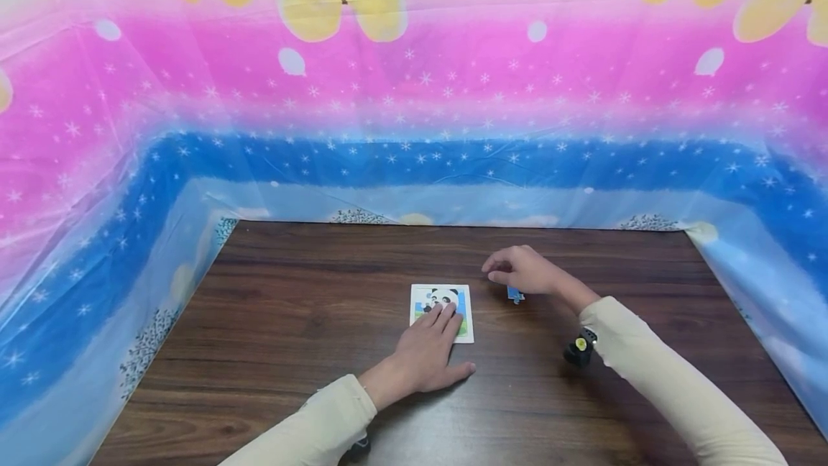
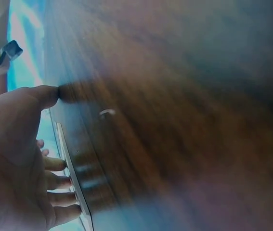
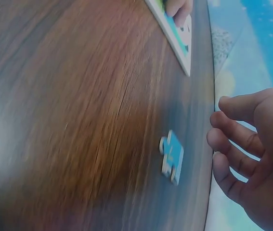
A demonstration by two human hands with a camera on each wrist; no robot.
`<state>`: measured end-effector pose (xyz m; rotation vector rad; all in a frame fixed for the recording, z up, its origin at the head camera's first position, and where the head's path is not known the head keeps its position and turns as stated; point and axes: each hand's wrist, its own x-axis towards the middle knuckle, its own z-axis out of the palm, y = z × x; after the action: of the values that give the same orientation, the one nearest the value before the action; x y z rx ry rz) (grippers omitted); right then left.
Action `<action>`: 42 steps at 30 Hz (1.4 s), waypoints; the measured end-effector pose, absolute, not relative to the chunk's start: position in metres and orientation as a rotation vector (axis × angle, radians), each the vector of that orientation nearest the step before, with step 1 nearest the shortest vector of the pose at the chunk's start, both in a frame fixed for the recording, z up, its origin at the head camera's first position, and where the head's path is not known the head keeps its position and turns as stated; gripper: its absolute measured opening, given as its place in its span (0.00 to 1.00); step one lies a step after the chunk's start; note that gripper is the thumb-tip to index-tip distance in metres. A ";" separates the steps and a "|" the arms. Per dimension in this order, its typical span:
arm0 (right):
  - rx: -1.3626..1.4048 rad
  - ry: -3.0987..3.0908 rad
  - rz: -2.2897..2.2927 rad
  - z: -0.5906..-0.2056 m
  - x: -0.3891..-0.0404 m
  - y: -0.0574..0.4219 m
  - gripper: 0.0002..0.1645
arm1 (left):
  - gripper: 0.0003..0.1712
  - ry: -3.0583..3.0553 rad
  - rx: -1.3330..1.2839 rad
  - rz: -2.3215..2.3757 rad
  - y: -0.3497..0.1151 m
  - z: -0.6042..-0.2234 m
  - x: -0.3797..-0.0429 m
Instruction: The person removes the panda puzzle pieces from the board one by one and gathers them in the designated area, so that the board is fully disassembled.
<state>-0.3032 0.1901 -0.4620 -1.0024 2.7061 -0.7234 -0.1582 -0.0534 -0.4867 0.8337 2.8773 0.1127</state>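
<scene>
A person's left hand [image 1: 423, 354], fingers straight and relaxed, rests on a white-bordered, rectangular panda jigsaw board [image 1: 441, 295] around the middle of a dark brown, wood-grain worktop [image 1: 291, 308], apparently steadying it against sliding. To the board's right, a flat blue jigsaw piece with knobbed edges [image 3: 175, 151] lies loose, seemingly set within easy reach, while the right hand [image 1: 530, 270] hovers close by, fingers loosely bent and holding nothing.

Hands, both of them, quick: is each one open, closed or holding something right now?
Left hand: open, resting on the square, white-bordered panda jigsaw puzzle.
Right hand: open, loosely curled, holding nothing, near the small blue jigsaw piece.
</scene>
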 end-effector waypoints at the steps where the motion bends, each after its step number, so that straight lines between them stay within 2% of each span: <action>1: -1.006 2.702 -0.726 -0.462 -0.303 0.187 0.12 | 0.51 2.879 0.833 0.109 -0.053 -0.487 -0.158; 19: -1.137 2.634 -0.770 -0.465 -0.309 0.130 0.11 | 0.50 2.876 0.859 0.203 -0.053 -0.486 -0.155; 42: -1.400 2.399 -0.698 -0.481 -0.316 0.096 0.12 | 0.50 2.846 0.835 0.165 -0.053 -0.488 -0.156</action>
<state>-0.3160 0.0962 -0.4807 -1.3996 2.3987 -0.6983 -0.1555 -0.0531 -0.4878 0.8347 2.8456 0.1646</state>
